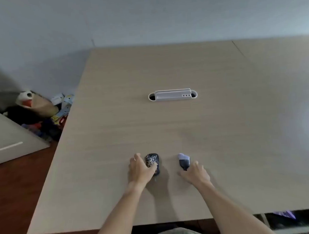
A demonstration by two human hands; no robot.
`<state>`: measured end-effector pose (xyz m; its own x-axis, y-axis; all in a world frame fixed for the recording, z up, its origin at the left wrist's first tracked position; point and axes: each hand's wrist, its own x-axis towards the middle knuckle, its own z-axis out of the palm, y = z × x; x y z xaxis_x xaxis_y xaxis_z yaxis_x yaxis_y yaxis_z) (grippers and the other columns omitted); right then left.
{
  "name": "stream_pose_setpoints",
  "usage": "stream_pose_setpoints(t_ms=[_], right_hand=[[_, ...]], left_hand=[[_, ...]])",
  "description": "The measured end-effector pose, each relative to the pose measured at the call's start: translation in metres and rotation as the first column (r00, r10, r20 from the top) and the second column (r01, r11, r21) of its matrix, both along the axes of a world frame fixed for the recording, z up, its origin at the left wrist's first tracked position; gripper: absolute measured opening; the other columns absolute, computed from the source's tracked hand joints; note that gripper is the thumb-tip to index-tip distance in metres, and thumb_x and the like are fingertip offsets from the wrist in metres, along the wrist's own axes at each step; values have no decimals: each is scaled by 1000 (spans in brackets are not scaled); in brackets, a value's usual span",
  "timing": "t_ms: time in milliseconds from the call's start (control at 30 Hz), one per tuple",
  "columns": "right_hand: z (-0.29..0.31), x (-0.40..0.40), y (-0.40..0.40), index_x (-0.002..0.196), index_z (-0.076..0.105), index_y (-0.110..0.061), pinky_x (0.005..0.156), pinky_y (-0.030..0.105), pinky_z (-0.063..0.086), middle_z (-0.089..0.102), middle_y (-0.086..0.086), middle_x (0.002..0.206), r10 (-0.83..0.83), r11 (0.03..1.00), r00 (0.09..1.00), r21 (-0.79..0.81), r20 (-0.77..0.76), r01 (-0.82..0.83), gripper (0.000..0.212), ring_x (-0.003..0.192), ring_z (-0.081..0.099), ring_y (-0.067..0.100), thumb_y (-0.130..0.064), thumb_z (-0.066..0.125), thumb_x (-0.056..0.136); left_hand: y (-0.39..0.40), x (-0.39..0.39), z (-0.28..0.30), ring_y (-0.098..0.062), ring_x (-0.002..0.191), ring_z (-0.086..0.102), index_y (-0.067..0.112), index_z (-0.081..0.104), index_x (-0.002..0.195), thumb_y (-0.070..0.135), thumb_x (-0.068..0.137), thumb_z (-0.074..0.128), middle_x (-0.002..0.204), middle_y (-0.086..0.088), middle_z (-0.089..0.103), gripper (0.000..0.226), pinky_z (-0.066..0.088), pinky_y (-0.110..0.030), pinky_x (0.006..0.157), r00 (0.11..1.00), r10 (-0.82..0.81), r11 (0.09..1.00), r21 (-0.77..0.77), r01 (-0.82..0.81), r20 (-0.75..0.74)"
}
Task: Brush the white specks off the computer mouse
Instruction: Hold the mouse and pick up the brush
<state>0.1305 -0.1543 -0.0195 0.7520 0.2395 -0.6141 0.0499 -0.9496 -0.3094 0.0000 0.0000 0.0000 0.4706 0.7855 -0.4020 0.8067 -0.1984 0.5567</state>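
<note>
Grey wall behind, wide pale wooden bench (168,127) in front, brown floor at the left. Small dark computer mouse (152,163) near the front of the bench, its top dotted all over with white specks (150,158). Left hand (141,168) on the mouse's left side, fingers loosely curled round it, thumb lying over the speckled top. Short dark brush with pale purple bristles (184,161) flat on the bench, just to the right of the mouse, bristles pointing away. Right hand (195,173) open and relaxed, fingertips at the handle end of the brush, gripping nothing yet by the look of it.

Step in hand, most likely: getting hold of the brush while keeping the mouse steady. To do it well: pinch the brush by its dark handle, not the soft bristles. Keep the left hand low on the side of the mouse, thumb moved off the top, so no specks stay trapped under it. Sweep lightly from one end to the other, away from the body, so the specks land on the bench and not in the lap.

Hard to see: the near end of the mouse, tucked under the left hand. Whether the right fingertips truly touch the handle, too small to tell. White slotted holder (173,95) far back on the bench, what it holds unclear. Blurry heap of toys (42,111) on the floor at the left.
</note>
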Motion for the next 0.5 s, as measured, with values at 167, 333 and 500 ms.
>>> stream_pose_setpoints(t_ms=[167,333,500], right_hand=[[-9,-9,-6,105,54,-10,63,31,44,59,3,92,65,998,998,-2,23,-65,30,77,56,26,-30,58,82],[-11,-4,-12,102,52,-12,60,32,38,58,3,90,79,993,992,75,103,-87,23,78,53,29,-30,50,87],[-11,8,-2,89,49,-10,51,33,33,54,3,74,-24,933,992,360,127,-24,14,66,49,29,-23,54,84]], left_hand=[[-18,-1,-16,-34,117,50,13,39,126,50,66,70,123,-13,51,77,47,-41,93,998,31,999,-42,-34,-56],[-27,-1,-29,-35,120,46,12,36,131,52,66,73,127,-14,49,85,45,-42,92,998,31,999,14,-30,-53],[-23,-2,-35,-35,121,44,9,34,133,56,60,78,128,-14,47,98,42,-42,94,1000,-12,998,64,13,-10]])
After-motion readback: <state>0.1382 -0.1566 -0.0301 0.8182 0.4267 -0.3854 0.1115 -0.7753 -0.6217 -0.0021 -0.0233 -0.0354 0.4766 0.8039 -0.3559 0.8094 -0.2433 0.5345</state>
